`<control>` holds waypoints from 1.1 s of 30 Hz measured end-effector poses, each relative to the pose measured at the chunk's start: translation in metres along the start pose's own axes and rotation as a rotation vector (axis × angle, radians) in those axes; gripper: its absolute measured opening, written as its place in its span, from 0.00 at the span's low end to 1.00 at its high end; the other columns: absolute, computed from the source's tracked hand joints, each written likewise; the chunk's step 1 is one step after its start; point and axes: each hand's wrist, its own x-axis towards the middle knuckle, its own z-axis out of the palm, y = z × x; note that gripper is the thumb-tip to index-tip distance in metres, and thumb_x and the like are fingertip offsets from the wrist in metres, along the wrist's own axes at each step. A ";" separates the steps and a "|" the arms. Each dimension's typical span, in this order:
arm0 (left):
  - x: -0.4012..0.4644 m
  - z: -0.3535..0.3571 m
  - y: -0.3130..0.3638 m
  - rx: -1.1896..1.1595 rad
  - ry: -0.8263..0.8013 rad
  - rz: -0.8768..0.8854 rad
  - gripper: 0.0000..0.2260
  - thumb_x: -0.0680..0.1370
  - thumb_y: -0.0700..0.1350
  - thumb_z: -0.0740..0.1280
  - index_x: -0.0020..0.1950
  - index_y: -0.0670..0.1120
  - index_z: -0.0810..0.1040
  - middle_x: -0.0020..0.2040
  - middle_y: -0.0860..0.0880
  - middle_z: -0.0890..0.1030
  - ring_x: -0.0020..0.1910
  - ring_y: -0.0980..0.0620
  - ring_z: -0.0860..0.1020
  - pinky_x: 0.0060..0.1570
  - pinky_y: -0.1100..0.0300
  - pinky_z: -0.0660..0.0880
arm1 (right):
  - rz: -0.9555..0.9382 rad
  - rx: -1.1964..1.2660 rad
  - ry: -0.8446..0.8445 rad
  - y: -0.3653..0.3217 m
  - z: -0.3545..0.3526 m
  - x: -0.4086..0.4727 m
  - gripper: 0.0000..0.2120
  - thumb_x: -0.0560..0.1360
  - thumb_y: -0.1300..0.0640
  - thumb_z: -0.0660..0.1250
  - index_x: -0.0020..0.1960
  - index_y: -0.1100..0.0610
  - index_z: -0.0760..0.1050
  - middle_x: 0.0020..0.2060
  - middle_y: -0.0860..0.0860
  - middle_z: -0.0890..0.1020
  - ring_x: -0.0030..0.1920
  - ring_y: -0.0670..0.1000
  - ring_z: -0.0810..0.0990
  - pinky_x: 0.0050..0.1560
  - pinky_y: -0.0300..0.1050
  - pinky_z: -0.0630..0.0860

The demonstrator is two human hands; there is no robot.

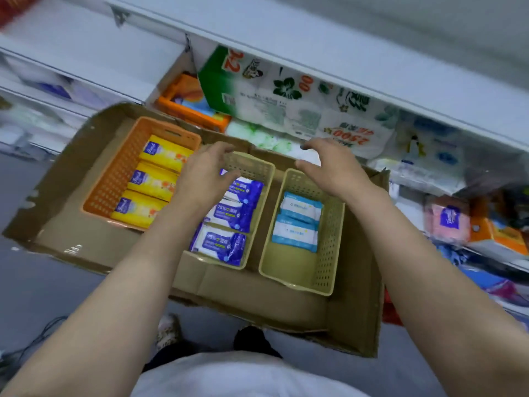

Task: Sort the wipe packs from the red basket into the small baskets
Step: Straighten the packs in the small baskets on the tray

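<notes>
Both hands, left hand (204, 174) and right hand (329, 164), hover with fingers released, holding nothing, over two beige baskets (329, 224) at 12 o'clock

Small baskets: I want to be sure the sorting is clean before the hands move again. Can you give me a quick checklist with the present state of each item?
1. Orange basket holds only yellow packs: ok, three showing.
2. Middle basket holds only purple packs: ok, though the left hand covers part of it.
3. Right basket holds only light blue packs: ok, two showing.
4. Both hands free: ok, left hand and right hand hold nothing.
5. Room left in the right basket: ok, its near end is bare.
6. Red basket emptied: cannot tell.
</notes>
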 end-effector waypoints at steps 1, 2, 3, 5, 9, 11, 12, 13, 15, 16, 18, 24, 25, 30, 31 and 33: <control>-0.003 -0.016 -0.005 0.010 0.020 0.031 0.22 0.73 0.46 0.74 0.66 0.47 0.76 0.58 0.43 0.80 0.58 0.43 0.77 0.56 0.53 0.71 | -0.041 -0.006 0.041 -0.016 -0.008 -0.004 0.21 0.79 0.45 0.66 0.69 0.53 0.72 0.65 0.55 0.76 0.65 0.57 0.73 0.57 0.47 0.70; -0.006 -0.032 -0.011 0.019 0.041 0.058 0.22 0.73 0.45 0.74 0.66 0.48 0.76 0.58 0.44 0.80 0.58 0.43 0.77 0.56 0.52 0.72 | -0.074 -0.008 0.082 -0.033 -0.015 -0.008 0.21 0.79 0.46 0.66 0.69 0.53 0.72 0.65 0.55 0.76 0.65 0.57 0.73 0.57 0.47 0.69; -0.012 -0.049 -0.020 0.024 0.069 0.084 0.21 0.73 0.45 0.74 0.66 0.48 0.76 0.58 0.44 0.80 0.59 0.43 0.77 0.57 0.51 0.72 | -0.109 -0.011 0.127 -0.053 -0.020 -0.011 0.21 0.79 0.46 0.66 0.69 0.53 0.72 0.65 0.54 0.75 0.65 0.57 0.73 0.57 0.47 0.69; -0.023 -0.082 -0.042 0.027 0.124 0.121 0.20 0.74 0.46 0.73 0.66 0.48 0.76 0.60 0.45 0.80 0.60 0.43 0.77 0.60 0.49 0.73 | -0.166 -0.019 0.207 -0.094 -0.022 -0.018 0.22 0.78 0.46 0.66 0.69 0.52 0.72 0.66 0.53 0.75 0.66 0.56 0.72 0.60 0.49 0.70; -0.051 -0.150 -0.110 0.063 0.184 0.111 0.19 0.75 0.49 0.72 0.65 0.48 0.77 0.61 0.46 0.79 0.61 0.44 0.77 0.60 0.51 0.73 | -0.225 -0.006 0.301 -0.183 -0.004 -0.028 0.22 0.78 0.47 0.66 0.71 0.52 0.71 0.68 0.53 0.74 0.69 0.54 0.70 0.66 0.49 0.68; -0.066 -0.182 -0.153 0.091 0.189 0.078 0.19 0.76 0.49 0.71 0.66 0.47 0.77 0.62 0.46 0.79 0.61 0.43 0.76 0.61 0.51 0.73 | -0.241 0.034 0.302 -0.229 0.015 -0.030 0.22 0.79 0.48 0.66 0.71 0.51 0.71 0.67 0.51 0.75 0.68 0.53 0.71 0.66 0.48 0.68; -0.074 -0.199 -0.175 0.108 0.194 0.057 0.19 0.76 0.50 0.70 0.66 0.48 0.76 0.62 0.46 0.79 0.62 0.44 0.76 0.61 0.51 0.72 | -0.245 0.052 0.294 -0.253 0.026 -0.030 0.22 0.79 0.48 0.66 0.71 0.51 0.71 0.67 0.51 0.75 0.68 0.52 0.71 0.65 0.48 0.68; -0.081 -0.215 -0.198 0.123 0.199 0.033 0.19 0.77 0.51 0.70 0.66 0.48 0.76 0.63 0.46 0.78 0.62 0.44 0.76 0.61 0.51 0.72 | -0.247 0.065 0.283 -0.276 0.038 -0.028 0.22 0.79 0.47 0.66 0.71 0.50 0.70 0.67 0.50 0.75 0.68 0.52 0.71 0.65 0.48 0.69; -0.095 -0.246 -0.240 0.142 0.213 -0.012 0.19 0.77 0.52 0.68 0.66 0.49 0.75 0.63 0.48 0.78 0.64 0.46 0.75 0.61 0.52 0.71 | -0.265 0.089 0.250 -0.321 0.062 -0.023 0.22 0.79 0.47 0.66 0.71 0.49 0.70 0.67 0.49 0.75 0.68 0.52 0.71 0.65 0.48 0.69; -0.100 -0.261 -0.261 0.154 0.218 -0.027 0.19 0.77 0.53 0.68 0.67 0.50 0.75 0.64 0.49 0.78 0.64 0.46 0.74 0.61 0.52 0.71 | -0.285 0.102 0.236 -0.344 0.074 -0.020 0.22 0.79 0.47 0.66 0.71 0.49 0.70 0.68 0.49 0.75 0.69 0.52 0.71 0.65 0.48 0.69; -0.108 -0.288 -0.299 0.179 0.233 -0.065 0.19 0.78 0.54 0.68 0.67 0.50 0.75 0.65 0.49 0.78 0.65 0.47 0.74 0.61 0.52 0.71 | -0.324 0.120 0.209 -0.387 0.094 -0.010 0.22 0.79 0.49 0.66 0.71 0.51 0.71 0.68 0.50 0.75 0.69 0.52 0.71 0.67 0.47 0.68; -0.102 -0.339 -0.392 0.173 0.298 -0.170 0.23 0.76 0.51 0.71 0.68 0.44 0.75 0.67 0.43 0.77 0.66 0.41 0.73 0.66 0.47 0.68 | -0.399 0.144 0.131 -0.492 0.140 0.041 0.21 0.79 0.49 0.66 0.70 0.52 0.72 0.66 0.49 0.76 0.68 0.50 0.71 0.65 0.43 0.66; -0.095 -0.346 -0.406 0.177 0.299 -0.180 0.24 0.75 0.50 0.71 0.70 0.44 0.74 0.68 0.42 0.75 0.68 0.39 0.71 0.67 0.45 0.67 | -0.410 0.142 0.121 -0.506 0.146 0.054 0.21 0.79 0.49 0.66 0.70 0.51 0.72 0.66 0.49 0.76 0.68 0.50 0.71 0.64 0.43 0.67; -0.050 -0.398 -0.469 0.201 0.291 -0.214 0.26 0.76 0.52 0.70 0.72 0.47 0.70 0.70 0.46 0.72 0.70 0.42 0.69 0.67 0.46 0.68 | -0.446 0.214 0.125 -0.575 0.169 0.135 0.21 0.79 0.49 0.66 0.70 0.51 0.72 0.67 0.49 0.76 0.68 0.51 0.72 0.65 0.48 0.70; -0.038 -0.413 -0.479 0.213 0.286 -0.211 0.25 0.77 0.52 0.70 0.72 0.47 0.70 0.70 0.47 0.73 0.69 0.43 0.70 0.66 0.48 0.68 | -0.450 0.231 0.128 -0.591 0.170 0.152 0.21 0.79 0.49 0.66 0.70 0.52 0.72 0.67 0.50 0.76 0.68 0.52 0.72 0.66 0.49 0.70; -0.011 -0.445 -0.495 0.241 0.257 -0.213 0.24 0.78 0.52 0.69 0.72 0.48 0.70 0.69 0.47 0.73 0.68 0.45 0.70 0.66 0.49 0.68 | -0.448 0.249 0.128 -0.620 0.172 0.186 0.21 0.79 0.49 0.66 0.71 0.52 0.71 0.67 0.51 0.75 0.67 0.53 0.72 0.66 0.51 0.70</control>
